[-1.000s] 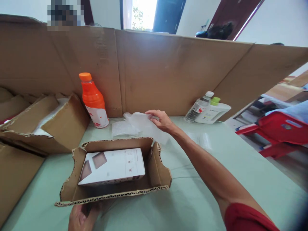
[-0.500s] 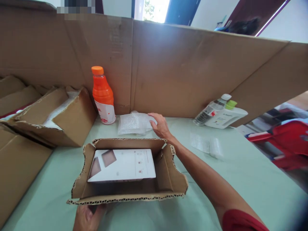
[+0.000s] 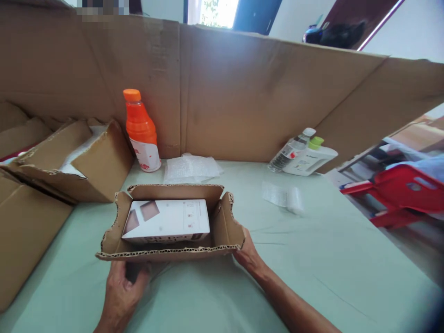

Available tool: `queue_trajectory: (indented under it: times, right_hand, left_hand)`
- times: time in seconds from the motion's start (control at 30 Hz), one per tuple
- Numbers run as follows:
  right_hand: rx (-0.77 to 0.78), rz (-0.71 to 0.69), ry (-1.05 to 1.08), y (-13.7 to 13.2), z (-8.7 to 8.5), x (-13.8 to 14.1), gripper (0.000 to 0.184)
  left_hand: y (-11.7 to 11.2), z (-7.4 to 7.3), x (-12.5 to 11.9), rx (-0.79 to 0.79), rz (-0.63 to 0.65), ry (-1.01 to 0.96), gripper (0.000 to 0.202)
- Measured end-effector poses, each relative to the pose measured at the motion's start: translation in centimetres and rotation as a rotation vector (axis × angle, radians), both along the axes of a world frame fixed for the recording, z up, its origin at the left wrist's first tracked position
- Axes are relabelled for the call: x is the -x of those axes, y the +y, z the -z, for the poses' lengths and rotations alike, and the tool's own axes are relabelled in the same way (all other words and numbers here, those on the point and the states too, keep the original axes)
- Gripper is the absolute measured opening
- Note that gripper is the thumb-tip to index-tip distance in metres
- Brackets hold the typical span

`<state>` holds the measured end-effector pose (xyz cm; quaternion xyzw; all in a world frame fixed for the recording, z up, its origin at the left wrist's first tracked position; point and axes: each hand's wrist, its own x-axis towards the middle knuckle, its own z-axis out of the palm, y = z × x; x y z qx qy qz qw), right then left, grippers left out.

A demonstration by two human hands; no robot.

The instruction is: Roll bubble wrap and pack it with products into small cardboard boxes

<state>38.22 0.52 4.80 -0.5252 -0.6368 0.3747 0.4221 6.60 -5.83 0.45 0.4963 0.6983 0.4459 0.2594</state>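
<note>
An open cardboard box (image 3: pixel 229 222) with ragged, cut edges stands in front of me on the green cloth. Inside it lies a white printed carton (image 3: pixel 173 215), towards its left, with a gap on the right. My right hand (image 3: pixel 248 249) is closed around the box's right front corner; its fingertips are partly hidden behind the cardboard. Below the front wall, towards the left, my left hand (image 3: pixel 125 284) grips the same box, thumb apart from the index finger and the fingertips hidden by the wall. Folded bubble wrap (image 3: pixel 192 169) lies just behind the box.
An orange-capped bottle (image 3: pixel 142 134) stands behind at left. Cardboard boxes (image 3: pixel 104 162) line the left side. A clear water bottle (image 3: pixel 289 152) and a white jug (image 3: pixel 310 162) lean by the cardboard screen (image 3: pixel 243 97). Clear bubble wrap (image 3: pixel 284 196) lies right; a red chair (image 3: pixel 409 187) stands beyond.
My right hand has left the bubble wrap and come back to the box's right front corner. The box now sits slightly farther away, and lettering on the carton's front side shows.
</note>
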Motion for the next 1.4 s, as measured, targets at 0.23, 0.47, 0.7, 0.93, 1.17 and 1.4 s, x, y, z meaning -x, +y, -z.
queue_trajectory:
  times: [0.23, 0.47, 0.7, 0.93, 1.17, 1.4]
  right_hand:
    - [0.034, -0.001, 0.131, -4.0, -0.8, 1.3, 0.033]
    - [0.073, 0.037, 0.203, -4.6, 0.0, 0.8, 0.04]
    - [-0.006, 0.03, 0.134, 0.1, 0.7, -1.8, 0.041]
    - [-0.217, 0.19, -0.767, 3.0, 1.2, -11.2, 0.033]
    - [-0.048, 0.529, -1.313, 5.0, -0.6, -19.8, 0.039]
    - [-0.041, 0.639, -1.222, 3.1, -2.4, -22.1, 0.04]
  left_hand:
    - [-0.1, -1.4, -0.7, 0.078, -0.035, -0.112, 0.05]
    - [0.8, -3.8, -1.6, 0.115, 0.151, -0.254, 0.054]
    - [6.2, -4.8, -4.7, 0.092, 0.171, -0.289, 0.064]
    - [5.0, -3.7, -3.7, 0.164, 0.115, -0.369, 0.078]
    - [-2.8, -1.7, -1.8, 0.308, 0.132, -0.283, 0.069]
    - [-6.1, -0.8, -2.9, 0.213, 0.143, -0.273, 0.064]
